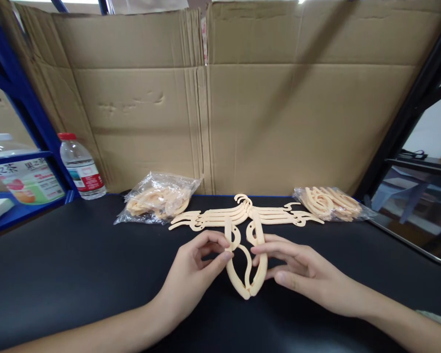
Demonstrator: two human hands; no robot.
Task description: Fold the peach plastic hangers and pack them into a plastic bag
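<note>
**Both hands on a folded hanger, mid-bench**

Behind, a tall brown cardboard sheet [242, 98] lines the black bench [59, 264] at its far edge. Near that edge lies a stack of cream plastic hangers [213, 218], flanked by two clear bags of parts [158, 198] [330, 202]. Left hand [194, 267] and right hand [297, 272] each pinch one arm of a cream two-piece hanger [248, 274], fingers closed lightly around it.

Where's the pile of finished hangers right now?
In the head view, the hanger pile lies mid-table just behind both hands, between the left bag and the right bag, before the cardboard.
</note>
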